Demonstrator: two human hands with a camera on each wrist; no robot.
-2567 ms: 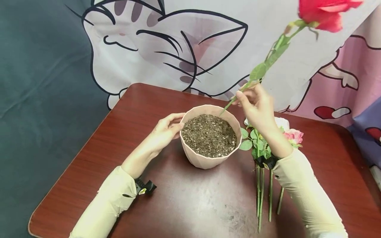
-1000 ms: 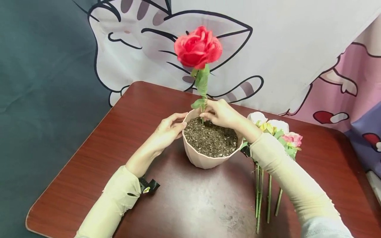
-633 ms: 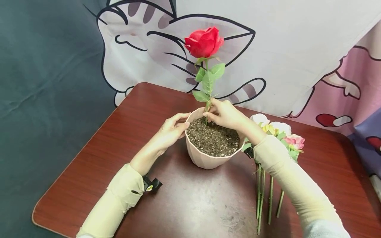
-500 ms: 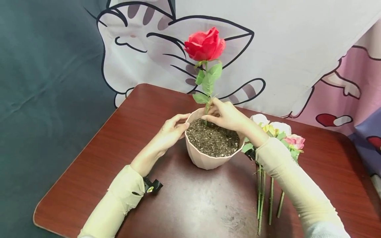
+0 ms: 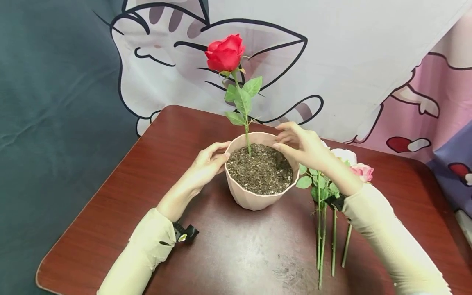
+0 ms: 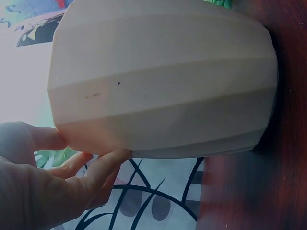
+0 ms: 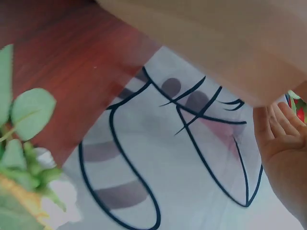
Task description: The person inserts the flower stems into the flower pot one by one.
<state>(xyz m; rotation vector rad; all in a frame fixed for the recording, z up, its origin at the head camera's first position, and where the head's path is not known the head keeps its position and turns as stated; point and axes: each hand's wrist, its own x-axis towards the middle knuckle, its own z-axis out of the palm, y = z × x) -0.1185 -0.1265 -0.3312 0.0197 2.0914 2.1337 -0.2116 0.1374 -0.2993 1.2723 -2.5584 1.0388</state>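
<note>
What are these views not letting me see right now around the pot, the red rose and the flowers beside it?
- Lower end of the red rose's stem: head view, hidden by the soil.
- Some blooms of the other flowers: head view, behind the right hand.
- Soil surface: left wrist view, blocked by the pot's wall.
- Whole pot: right wrist view, blurred and cut off by the top edge.

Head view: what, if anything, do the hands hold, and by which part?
The left hand holds the pot at the left side of its rim; the right hand holds nothing. The red rose stands unheld.
</note>
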